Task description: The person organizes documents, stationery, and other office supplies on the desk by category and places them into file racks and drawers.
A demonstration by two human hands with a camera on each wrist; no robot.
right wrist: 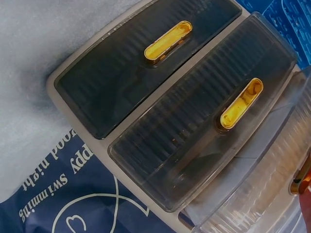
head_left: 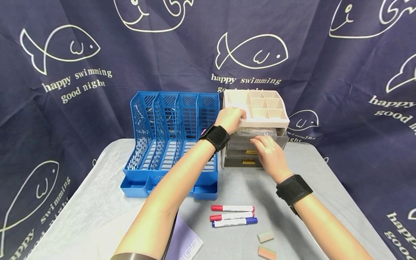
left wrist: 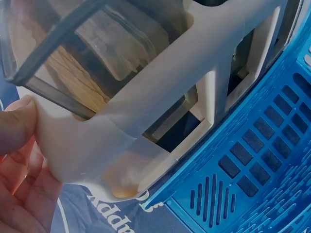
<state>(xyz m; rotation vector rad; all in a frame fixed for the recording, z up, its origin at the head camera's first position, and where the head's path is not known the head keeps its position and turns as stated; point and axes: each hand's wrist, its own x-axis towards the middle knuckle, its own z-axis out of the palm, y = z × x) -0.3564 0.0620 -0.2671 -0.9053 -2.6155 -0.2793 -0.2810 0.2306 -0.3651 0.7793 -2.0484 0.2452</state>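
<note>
the drawer organiser [head_left: 254,108] has a matt cream plastic frame, and its drawers [right wrist: 194,121] are smoky translucent plastic, ribbed and glossy, with shiny gold metallic handles [right wrist: 241,103]. left of the organiser, the file rack [head_left: 172,141] is smooth blue perforated plastic. under the organiser, the table cover [head_left: 97,195] is soft grey matt cloth. behind the organiser hangs a printed navy fabric backdrop [head_left: 351,65].

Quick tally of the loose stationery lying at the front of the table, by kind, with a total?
Red-capped markers: 2
Blue-capped marker: 1
Erasers: 2
Purple notebook: 1, partly under the left forearm
Total: 6
</note>
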